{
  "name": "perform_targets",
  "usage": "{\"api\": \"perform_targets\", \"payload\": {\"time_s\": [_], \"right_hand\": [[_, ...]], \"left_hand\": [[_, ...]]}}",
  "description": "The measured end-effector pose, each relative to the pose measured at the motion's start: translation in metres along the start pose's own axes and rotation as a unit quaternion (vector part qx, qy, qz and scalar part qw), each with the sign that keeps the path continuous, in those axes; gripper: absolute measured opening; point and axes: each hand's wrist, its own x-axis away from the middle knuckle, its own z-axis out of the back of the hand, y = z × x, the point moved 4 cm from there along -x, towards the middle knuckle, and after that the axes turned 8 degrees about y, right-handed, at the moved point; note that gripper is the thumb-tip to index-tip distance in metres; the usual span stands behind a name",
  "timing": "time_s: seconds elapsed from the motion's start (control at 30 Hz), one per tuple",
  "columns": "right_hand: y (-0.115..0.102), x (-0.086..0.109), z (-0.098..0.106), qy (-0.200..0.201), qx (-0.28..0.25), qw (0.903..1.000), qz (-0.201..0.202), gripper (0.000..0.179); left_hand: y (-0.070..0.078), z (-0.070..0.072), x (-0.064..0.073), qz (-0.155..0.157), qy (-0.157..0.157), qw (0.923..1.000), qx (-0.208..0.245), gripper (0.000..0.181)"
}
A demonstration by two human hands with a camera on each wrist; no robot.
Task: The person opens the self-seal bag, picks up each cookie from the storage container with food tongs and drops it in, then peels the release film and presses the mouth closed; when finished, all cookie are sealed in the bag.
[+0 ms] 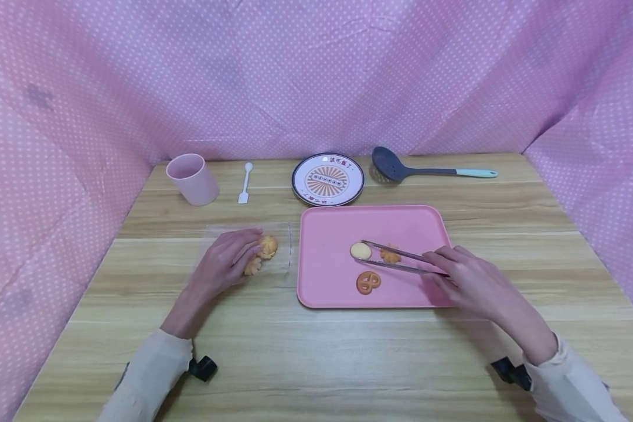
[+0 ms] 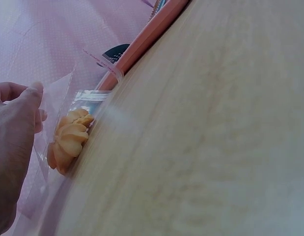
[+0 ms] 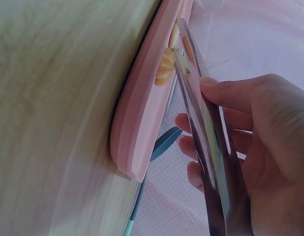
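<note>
My right hand [image 1: 475,284] holds metal tongs [image 3: 196,103] over the pink tray [image 1: 327,293]. The tong tips lie on either side of a pale round cookie [image 1: 361,251]; whether they squeeze it I cannot tell. A flower-shaped cookie [image 1: 390,254] sits between the tong arms, and a pretzel-shaped cookie [image 1: 368,282] lies nearer the front. To the left, my left hand [image 1: 227,258] pinches the film of a clear plastic bag [image 2: 52,105] between thumb and fingers. Flower-shaped cookies [image 2: 70,140] are inside that bag, partly covered by the hand in the head view.
Along the back of the wooden table [image 1: 295,363] stand a pink cup [image 1: 194,184], a small white spatula-ended stick [image 1: 245,184], a patterned plate [image 1: 328,180] and a dark slotted ladle [image 1: 390,165] with a mint handle. Pink dotted cloth [image 1: 316,76] hangs behind.
</note>
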Motion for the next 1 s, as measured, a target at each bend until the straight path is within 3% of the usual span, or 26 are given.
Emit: {"api": "perform_targets", "payload": {"time_s": [0.7, 1.0], "right_hand": [[-0.002, -0.001, -0.005, 0.044, 0.006, 0.9980, 0.044, 0.040], [-0.007, -0.010, -0.012, 0.050, 0.008, 0.9966, 0.065, 0.041]], "left_hand": [[0.000, -0.001, 0.001, 0.004, 0.000, 1.0000, 0.000, 0.027], [0.000, 0.000, 0.000, 0.017, -0.017, 0.9997, -0.001, 0.028]]}}
